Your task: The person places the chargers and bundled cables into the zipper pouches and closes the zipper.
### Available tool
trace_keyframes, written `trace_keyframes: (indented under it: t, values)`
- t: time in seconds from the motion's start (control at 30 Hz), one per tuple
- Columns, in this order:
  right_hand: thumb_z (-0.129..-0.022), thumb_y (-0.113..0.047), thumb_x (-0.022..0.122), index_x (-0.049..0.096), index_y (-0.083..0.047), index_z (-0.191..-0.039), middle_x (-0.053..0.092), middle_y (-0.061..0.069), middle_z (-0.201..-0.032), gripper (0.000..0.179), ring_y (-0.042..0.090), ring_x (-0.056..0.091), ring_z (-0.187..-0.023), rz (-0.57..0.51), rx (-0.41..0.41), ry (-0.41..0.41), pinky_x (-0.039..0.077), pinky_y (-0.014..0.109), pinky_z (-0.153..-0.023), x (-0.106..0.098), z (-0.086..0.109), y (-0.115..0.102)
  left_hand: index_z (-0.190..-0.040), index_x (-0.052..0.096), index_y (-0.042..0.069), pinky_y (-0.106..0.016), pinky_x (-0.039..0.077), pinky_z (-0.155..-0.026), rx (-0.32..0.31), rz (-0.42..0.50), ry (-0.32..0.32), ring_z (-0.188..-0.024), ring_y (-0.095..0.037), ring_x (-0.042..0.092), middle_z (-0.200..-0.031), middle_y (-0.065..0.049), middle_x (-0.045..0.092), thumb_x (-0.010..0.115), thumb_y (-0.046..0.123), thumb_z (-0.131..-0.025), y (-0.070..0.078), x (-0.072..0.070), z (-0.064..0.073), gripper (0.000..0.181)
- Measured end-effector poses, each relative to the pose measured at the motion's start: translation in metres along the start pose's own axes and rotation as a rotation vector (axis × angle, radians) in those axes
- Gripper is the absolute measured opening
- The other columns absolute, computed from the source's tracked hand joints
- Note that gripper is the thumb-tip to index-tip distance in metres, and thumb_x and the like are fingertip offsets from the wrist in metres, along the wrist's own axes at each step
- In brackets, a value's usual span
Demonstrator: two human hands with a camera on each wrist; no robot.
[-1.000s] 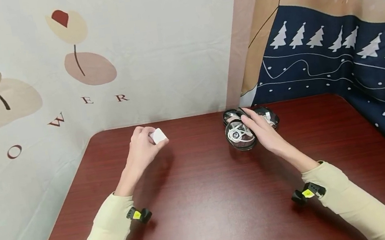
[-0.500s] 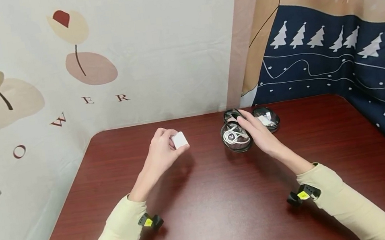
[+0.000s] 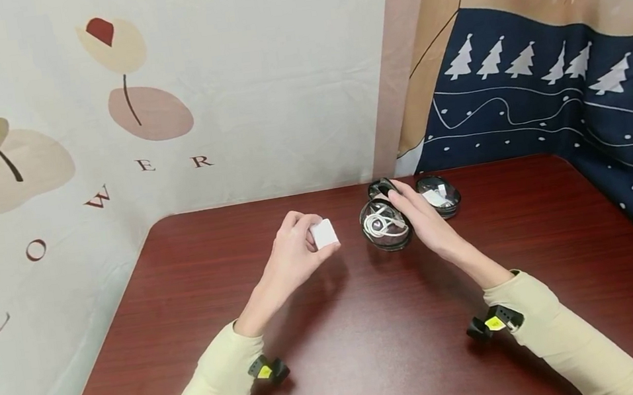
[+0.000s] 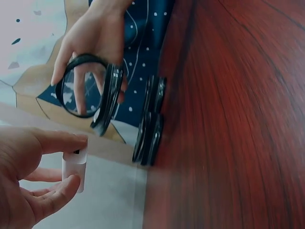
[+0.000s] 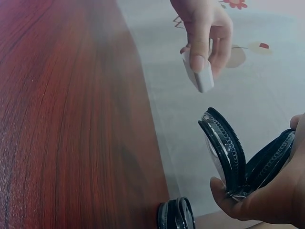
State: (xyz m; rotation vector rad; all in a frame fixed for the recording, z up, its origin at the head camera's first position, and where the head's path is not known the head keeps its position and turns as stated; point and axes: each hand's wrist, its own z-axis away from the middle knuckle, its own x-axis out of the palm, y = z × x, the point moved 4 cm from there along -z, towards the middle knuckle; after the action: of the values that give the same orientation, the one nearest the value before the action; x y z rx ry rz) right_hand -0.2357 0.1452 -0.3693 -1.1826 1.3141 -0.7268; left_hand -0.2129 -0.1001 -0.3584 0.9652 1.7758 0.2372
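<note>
My left hand pinches a small white charger block between thumb and fingers, above the table. A dark slot shows on the block in the left wrist view. My right hand grips a round, clear zip case with black edging, tilted toward me. Coiled white cable lies inside it. In the right wrist view the case's two halves spread apart in a V, with the thumb along one side. The charger block is a short way off from the case, not touching it.
Another round black-edged case with white things inside lies right of my right hand. One more case sits behind the held one, partly hidden. A dark red wooden table meets printed cloth at its back edge.
My left hand has moved right with the charger block, toward the held case. My right hand has shifted slightly left with the case, whose lid it keeps raised.
</note>
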Motion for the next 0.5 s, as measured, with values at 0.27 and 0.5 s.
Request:
trace_keyframes:
  t: [0.27,0.5]
  values:
    - [-0.108,-0.040,0.037,0.030,-0.006,-0.157,0.036,0.017,-0.157,0.060,0.028,0.024,-0.148,-0.006,0.013,-0.008,0.016,0.048,-0.120,0.008,0.000,-0.001,-0.110,0.066,0.000,-0.024,0.050,-0.064,0.076,0.044,0.001,-0.070,-0.016,0.056,-0.103,-0.013,0.055,0.089,0.013,-0.075,0.018,0.007,-0.004,0.044]
    - [-0.107,-0.045,0.037,0.028,-0.008,-0.159,0.027,0.013,-0.163,0.064,0.029,0.017,-0.151,0.036,0.044,-0.004,0.014,0.052,-0.121,0.014,-0.001,-0.002,-0.110,0.066,0.001,-0.023,0.051,-0.065,0.103,0.067,-0.016,-0.071,-0.015,0.056,-0.104,-0.012,0.054,0.089,0.014,-0.076,0.029,0.013,-0.010,0.043]
